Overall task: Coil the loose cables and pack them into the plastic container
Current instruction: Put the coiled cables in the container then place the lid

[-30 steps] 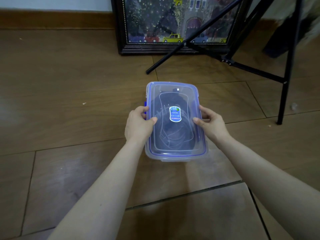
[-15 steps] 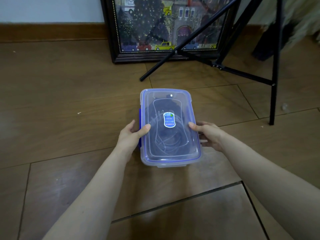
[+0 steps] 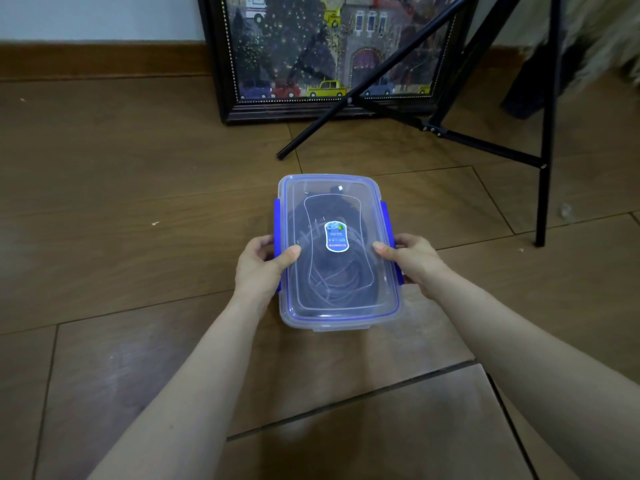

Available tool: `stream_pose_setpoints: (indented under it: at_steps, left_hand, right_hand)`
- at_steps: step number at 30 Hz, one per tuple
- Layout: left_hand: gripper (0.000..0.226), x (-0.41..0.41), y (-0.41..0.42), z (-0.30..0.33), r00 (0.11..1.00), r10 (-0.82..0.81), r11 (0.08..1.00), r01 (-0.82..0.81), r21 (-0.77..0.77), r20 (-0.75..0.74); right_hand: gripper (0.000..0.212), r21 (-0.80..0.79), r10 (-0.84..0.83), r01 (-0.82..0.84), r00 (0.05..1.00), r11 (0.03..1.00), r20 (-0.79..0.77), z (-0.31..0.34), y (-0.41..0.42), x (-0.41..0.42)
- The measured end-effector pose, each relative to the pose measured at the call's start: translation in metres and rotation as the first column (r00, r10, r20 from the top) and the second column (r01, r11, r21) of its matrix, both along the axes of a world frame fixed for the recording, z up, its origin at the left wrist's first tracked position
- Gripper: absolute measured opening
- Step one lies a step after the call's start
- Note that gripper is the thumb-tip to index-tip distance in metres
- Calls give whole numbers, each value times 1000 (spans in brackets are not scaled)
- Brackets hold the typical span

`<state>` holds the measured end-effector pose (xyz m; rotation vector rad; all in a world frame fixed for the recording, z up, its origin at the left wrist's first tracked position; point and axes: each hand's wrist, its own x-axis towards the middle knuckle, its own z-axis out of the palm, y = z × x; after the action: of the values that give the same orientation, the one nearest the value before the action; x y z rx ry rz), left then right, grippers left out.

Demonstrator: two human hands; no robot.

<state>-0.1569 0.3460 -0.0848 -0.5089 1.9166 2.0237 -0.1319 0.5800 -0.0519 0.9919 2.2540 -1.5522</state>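
Note:
A clear plastic container [image 3: 388, 306] with a blue-rimmed lid and an oval sticker sits on the wooden floor. Dark coiled cables [image 3: 332, 285] show through the lid. My left hand [image 3: 259, 268] grips the container's left side, thumb on the lid, fingers curled at the blue side latch [image 3: 277, 223]. On the right side, my right hand [image 3: 412, 261] holds it the same way, thumb on the lid and fingers round the right blue latch [image 3: 385, 220].
A framed picture [image 3: 332, 57] leans against the wall behind the container. Black tripod legs [image 3: 543, 168] stand at the right and cross in front of the picture. Wooden floor [image 3: 138, 202] stretches to the left.
The blue side latches now show on both sides of the container. Both hands have shifted to grip the sides with fingers round the latches. The view has tilted up slightly.

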Motion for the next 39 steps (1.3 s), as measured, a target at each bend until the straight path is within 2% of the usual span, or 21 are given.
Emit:
stream_pose_setpoints:
  at_steps: [3,10,21,28,34,36,39]
  left_hand:
    - [24,3,1,1,997,-54,999,53,-12,-64]
    - [23,5,1,3,985,-117,988,103,-113,-128]
    - [53,0,0,6,975,-175,936,121,-329,-137]
    - [51,-1,2,9,969,-207,899,134,-416,-134]
    - [51,2,2,11,974,-189,907,126,-402,-122]
    - [49,4,2,11,974,-194,913,137,-384,-114]
    - [49,5,2,13,976,-193,916,142,-375,-102]
  right_hand:
    - [28,93,28,-24,999,995,-37,-2,-3,0]
    - [25,363,64,-54,998,930,-16,-3,-10,-1]
    - [27,476,9,-24,999,879,33,4,-19,-3]
    - [27,489,5,-21,999,872,35,8,-22,-3]
    - [28,496,4,-12,1000,868,16,4,-22,0]
    - [30,412,12,-7,1000,911,-10,1,-18,2]
    - [28,165,-66,75,996,983,-58,-4,-13,3]
